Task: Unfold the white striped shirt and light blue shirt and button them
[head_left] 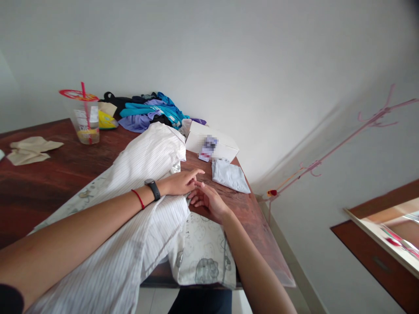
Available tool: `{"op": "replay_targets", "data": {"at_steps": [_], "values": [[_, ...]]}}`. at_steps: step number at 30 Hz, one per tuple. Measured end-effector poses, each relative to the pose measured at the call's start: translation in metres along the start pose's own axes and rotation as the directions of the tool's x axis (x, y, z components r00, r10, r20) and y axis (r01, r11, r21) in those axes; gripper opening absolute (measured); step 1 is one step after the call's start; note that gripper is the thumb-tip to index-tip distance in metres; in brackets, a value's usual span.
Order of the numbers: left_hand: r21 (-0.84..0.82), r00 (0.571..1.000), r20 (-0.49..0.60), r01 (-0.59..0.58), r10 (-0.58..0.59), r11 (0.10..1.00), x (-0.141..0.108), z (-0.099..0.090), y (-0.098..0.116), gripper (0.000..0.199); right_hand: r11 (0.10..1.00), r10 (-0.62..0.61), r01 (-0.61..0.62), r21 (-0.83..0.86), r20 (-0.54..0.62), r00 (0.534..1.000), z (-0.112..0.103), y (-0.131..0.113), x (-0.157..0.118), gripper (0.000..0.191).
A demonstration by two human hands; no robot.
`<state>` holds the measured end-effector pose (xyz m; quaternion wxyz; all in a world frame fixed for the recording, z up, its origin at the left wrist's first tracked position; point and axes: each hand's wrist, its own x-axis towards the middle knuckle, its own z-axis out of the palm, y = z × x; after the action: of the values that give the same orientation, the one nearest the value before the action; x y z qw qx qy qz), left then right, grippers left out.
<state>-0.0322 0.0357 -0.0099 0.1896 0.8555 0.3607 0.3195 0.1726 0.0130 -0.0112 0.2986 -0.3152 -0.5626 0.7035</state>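
Note:
A white striped garment [147,148] lies spread over the table, with part of it draping down toward me. My left hand [181,182] reaches across it, index finger stretched out and the other fingers partly bent. Fingertips of my right hand [209,200] meet or overlap the left fingers just past the garment's edge. The right fingers are loosely bent and apart, with nothing visible in them. Below my hands, a pale cloth with grey cartoon prints [206,248] hangs over the near table edge, partly under the striped garment.
On the dark wooden table [19,192] stand a plastic cup with a straw [87,126], a crumpled napkin [32,148], piled blue and purple clothes [153,111], a white box [212,135] and a grey plastic packet [229,174]. A pink coat rack [343,139] leans right.

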Motion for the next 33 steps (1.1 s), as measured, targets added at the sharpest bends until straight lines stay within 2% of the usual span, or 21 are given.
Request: {"op": "replay_targets", "data": {"at_steps": [3, 5, 7, 9, 11, 12, 14, 16, 18, 21, 25, 33], "values": [[0.045, 0.998, -0.059, 0.005, -0.002, 0.999, 0.001, 0.002, -0.004, 0.049, 0.998, -0.013, 0.017, 0.067, -0.066, 0.998, -0.001, 0.0, 0.002, 0.045], [0.058, 0.996, -0.088, 0.002, 0.003, 0.998, 0.001, 0.003, -0.006, 0.045, 0.991, -0.011, 0.036, 0.131, -0.186, 0.982, -0.005, 0.0, 0.006, 0.041], [0.056, 0.996, -0.088, 0.0, 0.005, 0.998, 0.001, 0.004, -0.008, 0.042, 0.986, -0.005, 0.061, 0.156, -0.34, 0.94, -0.013, 0.001, 0.009, 0.04], [0.058, 0.997, -0.083, 0.007, -0.003, 0.998, 0.002, 0.004, -0.008, 0.04, 0.995, -0.052, 0.088, 0.051, -0.483, 0.874, -0.025, 0.001, 0.012, 0.039], [0.067, 0.997, -0.076, 0.02, -0.015, 0.998, 0.002, 0.003, -0.006, 0.036, 0.962, -0.239, 0.113, -0.246, -0.573, 0.784, -0.038, -0.001, 0.013, 0.038], [0.072, 0.997, -0.069, 0.026, -0.021, 0.997, 0.001, 0.002, -0.005, 0.034, 0.893, -0.37, 0.107, -0.437, -0.578, 0.728, -0.045, -0.002, 0.013, 0.037], [0.084, 0.999, -0.045, 0.034, -0.031, 0.996, 0.002, 0.001, -0.004, 0.03, 0.666, -0.586, 0.008, -0.746, -0.517, 0.624, -0.056, -0.003, 0.012, 0.037], [0.097, 0.999, -0.023, 0.034, -0.032, 0.995, 0.002, 0.001, -0.005, 0.027, 0.476, -0.661, -0.169, -0.863, -0.478, 0.578, -0.064, -0.004, 0.011, 0.039], [0.103, 0.999, -0.017, 0.03, -0.028, 0.994, 0.002, 0.001, -0.006, 0.025, 0.39, -0.639, -0.33, -0.86, -0.511, 0.575, -0.07, -0.002, 0.01, 0.042], [0.098, 1.0, -0.024, 0.018, -0.016, 0.995, 0.001, 0.001, -0.009, 0.025, 0.347, -0.56, -0.46, -0.817, -0.574, 0.597, -0.079, 0.002, 0.011, 0.05], [0.089, 1.0, -0.021, 0.022, -0.02, 0.996, 0.001, 0.002, -0.01, 0.026, 0.343, -0.458, -0.527, -0.778, -0.628, 0.629, -0.089, 0.006, 0.012, 0.054], [0.08, 0.999, -0.001, 0.036, -0.036, 0.996, 0.001, 0.001, -0.009, 0.027, 0.334, -0.459, -0.583, -0.741, -0.668, 0.586, -0.088, -0.002, 0.008, 0.038]]}}
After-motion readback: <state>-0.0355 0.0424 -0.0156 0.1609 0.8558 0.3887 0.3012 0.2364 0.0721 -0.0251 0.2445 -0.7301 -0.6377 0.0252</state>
